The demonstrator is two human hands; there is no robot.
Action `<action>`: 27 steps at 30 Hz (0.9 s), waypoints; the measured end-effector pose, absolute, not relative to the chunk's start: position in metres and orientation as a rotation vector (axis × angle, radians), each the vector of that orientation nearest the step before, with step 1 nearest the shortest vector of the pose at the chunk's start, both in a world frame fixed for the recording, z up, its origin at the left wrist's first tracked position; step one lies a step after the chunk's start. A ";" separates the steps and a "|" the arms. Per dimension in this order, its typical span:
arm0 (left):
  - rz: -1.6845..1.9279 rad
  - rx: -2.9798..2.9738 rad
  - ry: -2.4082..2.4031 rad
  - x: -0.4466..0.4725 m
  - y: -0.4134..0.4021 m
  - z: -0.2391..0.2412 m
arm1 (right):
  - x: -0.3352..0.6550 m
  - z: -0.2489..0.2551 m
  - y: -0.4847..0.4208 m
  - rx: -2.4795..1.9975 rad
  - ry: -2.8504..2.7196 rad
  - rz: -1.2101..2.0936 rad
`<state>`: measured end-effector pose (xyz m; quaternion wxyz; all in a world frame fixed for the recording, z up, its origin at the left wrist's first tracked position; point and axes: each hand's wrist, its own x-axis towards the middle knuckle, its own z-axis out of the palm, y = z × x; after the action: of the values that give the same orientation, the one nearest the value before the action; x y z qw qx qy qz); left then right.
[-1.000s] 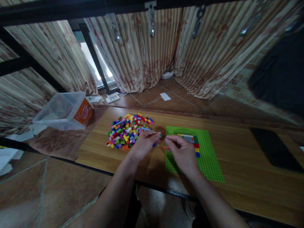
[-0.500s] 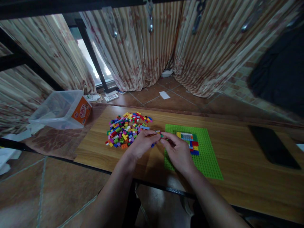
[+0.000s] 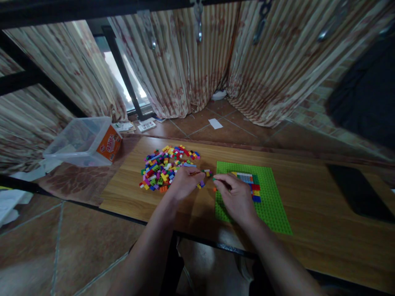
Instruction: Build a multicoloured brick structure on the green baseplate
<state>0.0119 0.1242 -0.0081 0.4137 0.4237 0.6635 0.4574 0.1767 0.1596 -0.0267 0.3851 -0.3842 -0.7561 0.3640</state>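
Observation:
My left hand (image 3: pixel 184 181) is closed at the right edge of a heap of loose toy bricks (image 3: pixel 157 168). What its fingers hold, if anything, is too small to make out. My right hand (image 3: pixel 235 194) reaches over the left part of a green baseplate (image 3: pixel 274 205), thumb and forefinger pinched on a small green brick (image 3: pixel 214 179). Partly behind this hand, a low build of coloured bricks (image 3: pixel 255 187) is fixed to the baseplate. A few loose bricks (image 3: pixel 207 173) lie on the table between the two hands.
The wooden table (image 3: pixel 311 213) carries a black flat tablet-like object (image 3: pixel 359 191) at the right. Beyond its left end stands a clear plastic bin (image 3: pixel 83 142) with an orange label. Striped curtains (image 3: pixel 185 70) hang behind, and a white paper (image 3: pixel 215 123) lies on the tiled floor.
My hands, close together earlier, have moved apart; the right keeps a small green brick at its fingertips. Loose bricks between them show more clearly. The whole view has shifted slightly.

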 end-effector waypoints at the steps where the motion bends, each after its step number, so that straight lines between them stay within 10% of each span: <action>1: 1.126 1.168 1.815 0.010 0.125 -0.009 | 0.176 -0.028 0.160 -0.978 -2.008 0.831; 14: 0.873 1.403 2.082 0.008 0.125 -0.014 | 0.174 -0.034 0.155 -1.064 -2.398 0.536; 27: 1.350 0.522 1.332 0.026 0.124 -0.005 | 0.167 -0.025 0.154 -0.907 -1.877 1.085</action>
<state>0.0260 0.1243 -0.0046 0.5540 0.2211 0.5636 0.5715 0.1673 0.1536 -0.0249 0.3856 -0.3563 -0.7369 0.4259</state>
